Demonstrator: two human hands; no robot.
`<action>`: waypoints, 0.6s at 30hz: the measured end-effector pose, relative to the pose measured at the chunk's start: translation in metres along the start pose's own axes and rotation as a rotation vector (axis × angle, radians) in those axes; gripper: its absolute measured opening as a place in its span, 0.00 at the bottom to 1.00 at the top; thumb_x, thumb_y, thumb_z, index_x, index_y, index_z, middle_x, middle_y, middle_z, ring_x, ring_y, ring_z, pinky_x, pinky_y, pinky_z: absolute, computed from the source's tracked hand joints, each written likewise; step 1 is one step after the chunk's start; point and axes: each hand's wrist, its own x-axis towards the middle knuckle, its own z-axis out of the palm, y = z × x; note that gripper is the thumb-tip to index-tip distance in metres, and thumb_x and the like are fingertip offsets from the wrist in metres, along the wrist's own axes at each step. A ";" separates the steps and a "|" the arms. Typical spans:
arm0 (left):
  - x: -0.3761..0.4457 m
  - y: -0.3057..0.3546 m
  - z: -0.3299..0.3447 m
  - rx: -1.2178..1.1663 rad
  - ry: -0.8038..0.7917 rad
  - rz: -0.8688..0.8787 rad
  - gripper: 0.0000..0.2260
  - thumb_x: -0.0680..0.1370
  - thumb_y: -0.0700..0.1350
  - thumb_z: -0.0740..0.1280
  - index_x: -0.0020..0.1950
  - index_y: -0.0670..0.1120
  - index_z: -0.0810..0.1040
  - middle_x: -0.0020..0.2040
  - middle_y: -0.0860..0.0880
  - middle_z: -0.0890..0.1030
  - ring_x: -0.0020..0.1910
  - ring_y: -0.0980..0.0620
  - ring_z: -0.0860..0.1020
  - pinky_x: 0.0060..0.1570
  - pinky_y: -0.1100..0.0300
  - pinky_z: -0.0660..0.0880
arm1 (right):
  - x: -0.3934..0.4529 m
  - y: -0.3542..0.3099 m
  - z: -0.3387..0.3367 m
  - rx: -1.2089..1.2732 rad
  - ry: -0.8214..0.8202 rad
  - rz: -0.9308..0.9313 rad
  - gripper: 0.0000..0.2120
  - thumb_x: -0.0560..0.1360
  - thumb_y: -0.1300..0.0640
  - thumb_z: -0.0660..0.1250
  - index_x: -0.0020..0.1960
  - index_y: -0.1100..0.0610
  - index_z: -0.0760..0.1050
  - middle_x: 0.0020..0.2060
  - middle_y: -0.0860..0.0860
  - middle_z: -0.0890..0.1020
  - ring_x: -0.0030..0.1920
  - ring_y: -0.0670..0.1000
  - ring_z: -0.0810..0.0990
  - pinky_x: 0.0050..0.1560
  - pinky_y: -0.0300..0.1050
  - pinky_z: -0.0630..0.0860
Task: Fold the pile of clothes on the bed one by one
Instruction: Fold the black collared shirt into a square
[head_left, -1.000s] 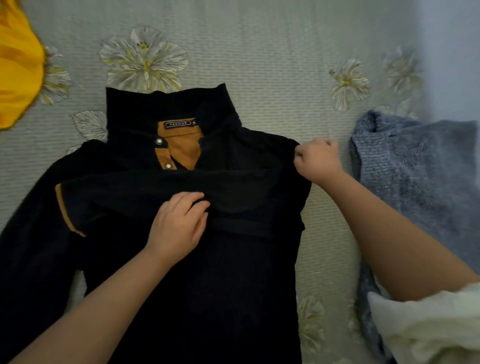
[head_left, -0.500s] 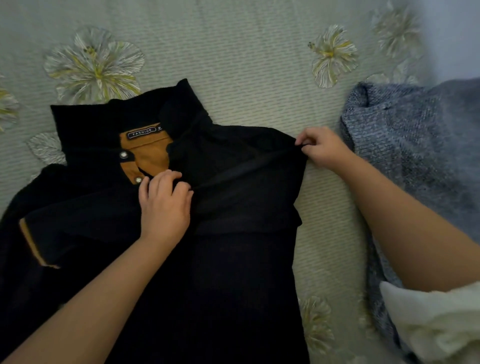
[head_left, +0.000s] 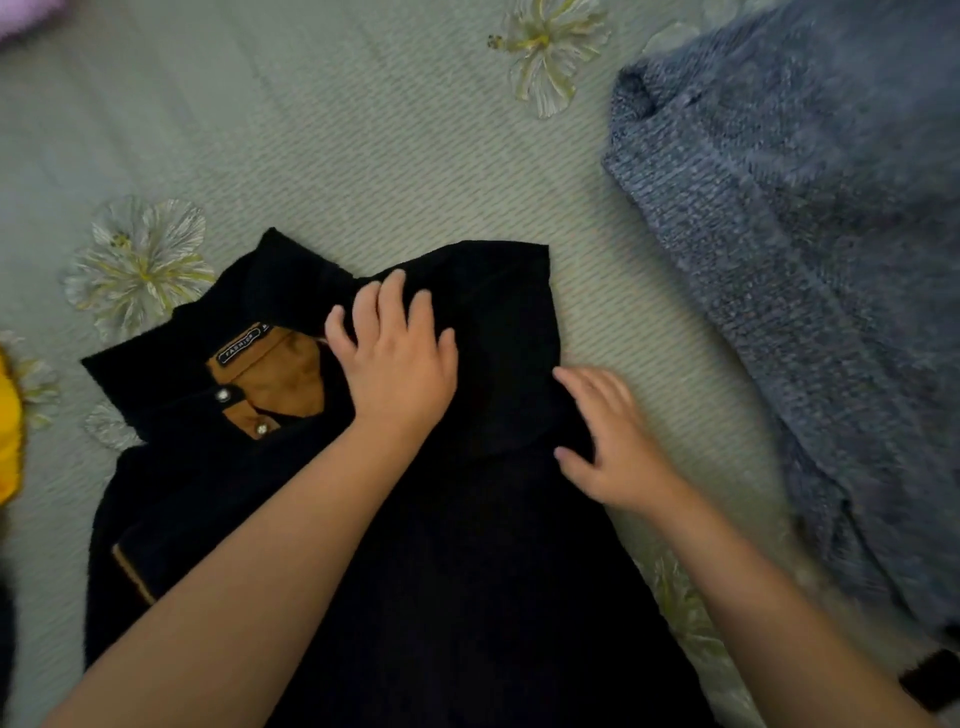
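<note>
A black collared top with a tan inner collar and a label lies flat on the bed, its right sleeve folded across the chest. My left hand presses flat on the folded sleeve just right of the collar, fingers spread. Along the top's right edge my right hand rests with straight fingers touching the fabric. A tan cuff stripe shows at the lower left of the top.
A grey-blue knit sweater lies bunched at the right. A yellow cloth peeks in at the left edge. The bedspread is pale green with printed flowers, bare above the top.
My right hand has let go of the shoulder edge it pinched and now lies flat lower down. My left hand slid up and right across the folded sleeve. The camera view shifted.
</note>
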 end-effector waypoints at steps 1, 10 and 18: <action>0.010 0.011 0.002 -0.016 -0.020 0.020 0.20 0.78 0.50 0.60 0.66 0.41 0.69 0.69 0.42 0.67 0.68 0.42 0.62 0.66 0.45 0.53 | -0.005 0.000 0.008 -0.004 0.031 0.014 0.28 0.65 0.59 0.64 0.64 0.67 0.69 0.58 0.63 0.75 0.60 0.63 0.72 0.63 0.52 0.64; 0.081 0.073 0.014 -0.130 -0.364 0.041 0.16 0.78 0.54 0.60 0.49 0.41 0.76 0.45 0.44 0.78 0.48 0.44 0.75 0.40 0.57 0.71 | -0.009 0.001 0.033 0.162 0.642 0.113 0.09 0.61 0.72 0.68 0.40 0.68 0.81 0.33 0.58 0.83 0.33 0.54 0.83 0.40 0.40 0.72; 0.098 0.081 0.022 -0.533 -0.227 -0.048 0.15 0.80 0.47 0.59 0.33 0.47 0.69 0.31 0.51 0.69 0.30 0.55 0.67 0.31 0.63 0.66 | -0.023 0.003 0.036 0.001 0.770 0.391 0.10 0.64 0.59 0.56 0.33 0.61 0.75 0.27 0.51 0.78 0.40 0.48 0.69 0.46 0.45 0.62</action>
